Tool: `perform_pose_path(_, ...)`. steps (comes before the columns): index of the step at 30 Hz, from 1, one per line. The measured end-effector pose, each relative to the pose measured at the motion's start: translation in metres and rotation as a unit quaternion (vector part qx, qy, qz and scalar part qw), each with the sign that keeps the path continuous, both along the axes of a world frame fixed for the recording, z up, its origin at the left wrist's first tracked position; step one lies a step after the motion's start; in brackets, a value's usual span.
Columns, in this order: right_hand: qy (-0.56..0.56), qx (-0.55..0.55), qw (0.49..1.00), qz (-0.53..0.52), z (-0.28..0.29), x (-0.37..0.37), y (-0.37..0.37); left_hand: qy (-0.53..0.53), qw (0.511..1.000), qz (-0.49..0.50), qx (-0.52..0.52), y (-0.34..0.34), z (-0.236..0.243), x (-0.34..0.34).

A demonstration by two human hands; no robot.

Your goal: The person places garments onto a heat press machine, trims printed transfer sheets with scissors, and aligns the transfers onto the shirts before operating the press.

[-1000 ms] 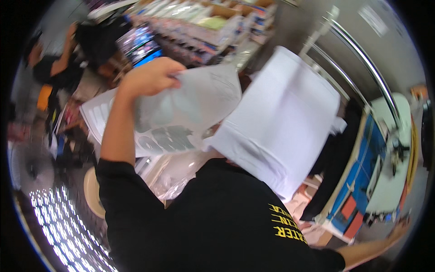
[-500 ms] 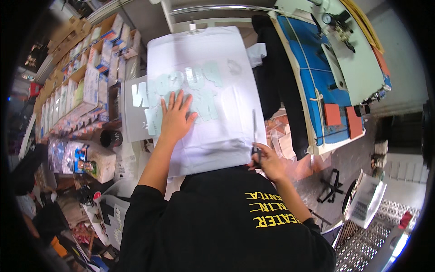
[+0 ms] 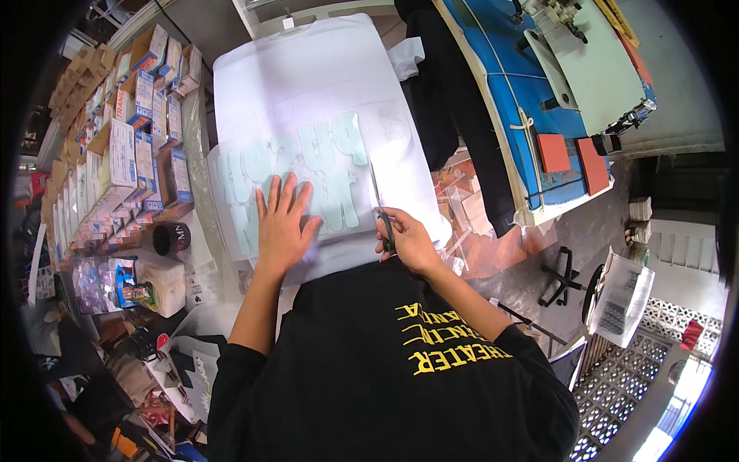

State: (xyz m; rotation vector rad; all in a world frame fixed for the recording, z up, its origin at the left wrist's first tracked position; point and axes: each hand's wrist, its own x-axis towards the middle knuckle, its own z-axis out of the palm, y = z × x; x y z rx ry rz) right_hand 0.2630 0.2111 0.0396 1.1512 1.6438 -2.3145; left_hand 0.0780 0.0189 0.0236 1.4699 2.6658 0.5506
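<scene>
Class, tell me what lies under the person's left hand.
Under the left hand is a see-through sheet with pale green shapes, lying on a white shirt. The part beneath the palm is covered and cannot be seen.

Three lines of yellow capitals (image 3: 454, 358) cross the person's black shirt (image 3: 377, 362), on its right side. Large pale green block letters (image 3: 357, 146) stand in two rows on a translucent sheet (image 3: 308, 165) — the left hand (image 3: 285, 239) covers part of the lower row. At the left, cardboard boxes (image 3: 123, 158) bear blue and red print on white. A black cup (image 3: 166, 240) near them shows white capitals — and a blue packet (image 3: 125, 281) seems printed too, though too small to read.
</scene>
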Motion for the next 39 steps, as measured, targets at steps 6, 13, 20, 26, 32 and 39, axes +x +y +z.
perform_pose_path(6, -0.013, 0.020, 1.000, 0.007, -0.004, 0.000, 0.002, 0.000, 1.000, 0.001, 0.005, 0.002, 0.001, 0.000)
perform_pose_path(13, -0.017, 0.039, 0.999, 0.005, 0.000, 0.002, -0.003, -0.021, 0.987, -0.135, 0.081, 0.042, 0.011, 0.033)
perform_pose_path(20, 0.000, -0.006, 0.999, -0.047, -0.002, -0.017, 0.003, 0.011, 0.968, -0.144, 0.205, 0.055, 0.001, 0.042)
perform_pose_path(26, 0.004, 0.004, 0.999, -0.047, -0.004, -0.029, 0.011, 0.003, 0.967, -0.143, 0.212, 0.048, 0.015, 0.042)
perform_pose_path(32, -0.010, 0.048, 0.998, -0.041, 0.004, -0.042, 0.016, -0.007, 0.963, -0.143, 0.228, 0.040, 0.018, 0.047)
perform_pose_path(39, 0.003, 0.074, 0.997, -0.031, 0.009, -0.071, 0.026, -0.139, 0.939, -0.062, 0.308, 0.008, 0.032, 0.064)
